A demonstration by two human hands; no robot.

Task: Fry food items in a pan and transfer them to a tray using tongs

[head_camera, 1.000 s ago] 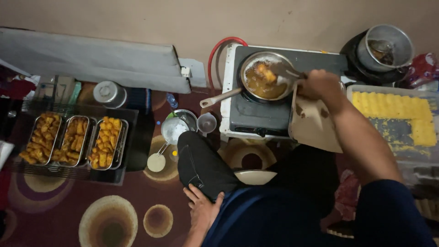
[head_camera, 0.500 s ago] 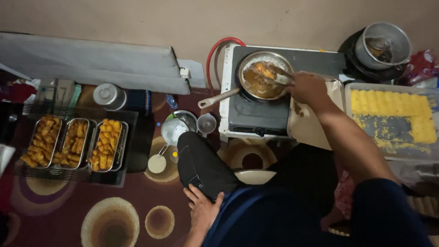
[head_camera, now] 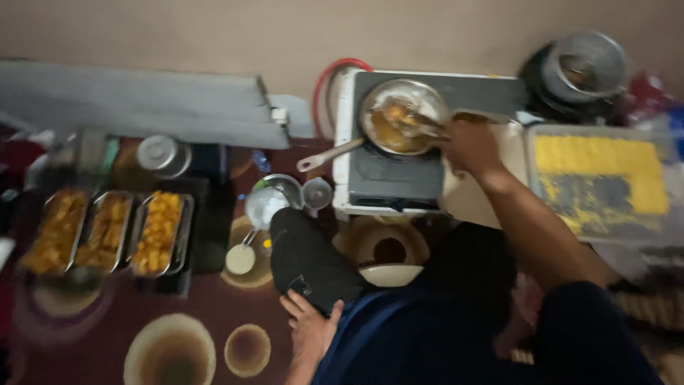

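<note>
right hand (head_camera: 469, 146): over the stove's right edge, fingers clenched on a metal utensil (head_camera: 420, 127) whose tip sits in the frying pan
frying pan (head_camera: 399, 125): round, shiny metal, far-centre on the stove; long pale handle sticks out to the near left; holds orange-brown pieces in oil, blurred
stove (head_camera: 406, 175): white boxy tabletop unit, dark top plate; red hose (head_camera: 335, 75) loops at its far-left corner
left hand (head_camera: 311, 326): near centre, flat on the person's dark-clad knee, fingers spread and released, grasping nothing
three trays (head_camera: 107, 232): left side, oblong metal, side by side; each filled with golden fried pieces
box (head_camera: 602, 178): right of the stove, rectangular, clear-walled; yellow pieces in rows along its far and right parts, dark base showing elsewhere
pot (head_camera: 588, 64): far right, round metal; contents too blurred to tell
small bowl (head_camera: 265, 207): between trays and stove, metal, whitish contents
carpet (head_camera: 178, 349): maroon, tan circle pattern
</note>
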